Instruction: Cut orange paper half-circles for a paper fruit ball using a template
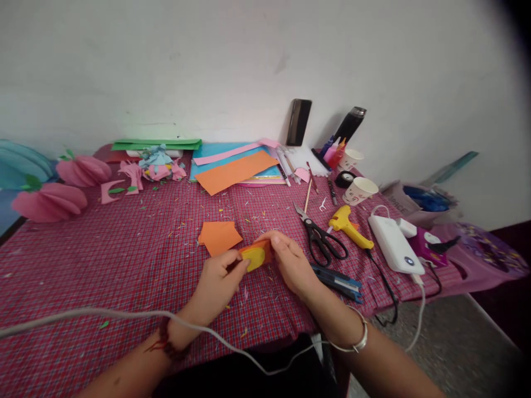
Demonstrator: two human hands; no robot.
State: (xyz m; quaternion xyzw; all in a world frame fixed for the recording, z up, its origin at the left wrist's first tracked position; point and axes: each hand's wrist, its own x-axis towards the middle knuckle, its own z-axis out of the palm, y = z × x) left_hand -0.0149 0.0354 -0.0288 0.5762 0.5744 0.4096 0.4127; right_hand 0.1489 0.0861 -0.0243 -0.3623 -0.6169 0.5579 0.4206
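My left hand (218, 279) and my right hand (290, 262) meet over the red checked tablecloth (103, 254). Together they pinch a small folded piece of orange and yellow paper (256, 256), one hand at each end. Both hands are closed on it. A loose orange paper square (219, 236) lies just behind my left hand. Black-handled scissors (318, 235) lie to the right of my right hand, and a blue utility knife (338, 281) lies close by its wrist.
A yellow glue gun (348, 225), white power bank (394, 242) and paper cups (360, 190) sit at right. Coloured paper sheets (236, 168) lie at the back. Pink paper flowers (50, 200) stand at left. A white cable (124, 315) crosses my forearms. Paper scraps litter the cloth.
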